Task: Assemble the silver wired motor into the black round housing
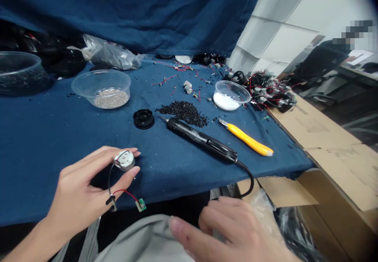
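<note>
1. Your left hand (79,193) pinches a small round motor (124,160) between thumb and fingertips, just above the near edge of the blue cloth (44,136).
2. Thin wires (118,193) and a tiny green board (142,204) dangle from the motor, so it looks already pulled out of its case.
3. Your right hand (233,230) rests loosely curled in your lap and holds nothing.
4. The black pen tool (202,139) and the yellow knife (247,138) lie untouched on the cloth.
5. A pile of black bits (184,113) and two tubs (102,89) already hold sorted parts; a heap of wired parts (265,91) still waits.
</note>
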`<state>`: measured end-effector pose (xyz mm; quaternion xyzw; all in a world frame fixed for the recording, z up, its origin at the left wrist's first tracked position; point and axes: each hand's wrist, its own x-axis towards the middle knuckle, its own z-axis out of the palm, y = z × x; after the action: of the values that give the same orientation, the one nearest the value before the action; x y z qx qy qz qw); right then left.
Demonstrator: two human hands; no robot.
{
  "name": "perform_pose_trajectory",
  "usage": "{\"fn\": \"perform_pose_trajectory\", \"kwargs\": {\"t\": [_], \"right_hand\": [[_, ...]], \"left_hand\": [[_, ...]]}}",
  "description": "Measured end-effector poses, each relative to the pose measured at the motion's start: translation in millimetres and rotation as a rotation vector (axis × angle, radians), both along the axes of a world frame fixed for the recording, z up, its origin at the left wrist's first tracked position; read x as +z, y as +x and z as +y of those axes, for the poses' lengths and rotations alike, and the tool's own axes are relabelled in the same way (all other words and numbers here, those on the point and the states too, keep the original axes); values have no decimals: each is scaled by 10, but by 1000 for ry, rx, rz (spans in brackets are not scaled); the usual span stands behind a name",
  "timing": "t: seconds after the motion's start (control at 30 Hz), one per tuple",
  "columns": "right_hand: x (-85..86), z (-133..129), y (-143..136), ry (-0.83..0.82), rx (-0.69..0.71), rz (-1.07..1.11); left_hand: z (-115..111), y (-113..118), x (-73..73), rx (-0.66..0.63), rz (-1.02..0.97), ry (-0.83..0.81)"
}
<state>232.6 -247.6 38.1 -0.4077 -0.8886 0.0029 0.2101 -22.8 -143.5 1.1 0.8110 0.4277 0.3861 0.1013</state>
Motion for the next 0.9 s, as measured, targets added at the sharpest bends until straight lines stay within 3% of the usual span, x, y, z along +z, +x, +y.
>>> {"fn": "perform_pose_trajectory", "kwargs": {"t": [0.1, 0.37, 0.8, 0.9], "right_hand": [[73, 94, -20, 74, -16, -7], [164, 81, -71, 79, -37, -28], [197, 109, -44, 181, -16, -39], [139, 143, -31, 192, -7, -30]], "left_hand": [[-6, -11, 15, -17, -11, -22], [-41, -32, 27, -25, -34, -59], [8, -11, -14, -71, -9, -28], [10, 17, -3, -75, -9, -33]]}}
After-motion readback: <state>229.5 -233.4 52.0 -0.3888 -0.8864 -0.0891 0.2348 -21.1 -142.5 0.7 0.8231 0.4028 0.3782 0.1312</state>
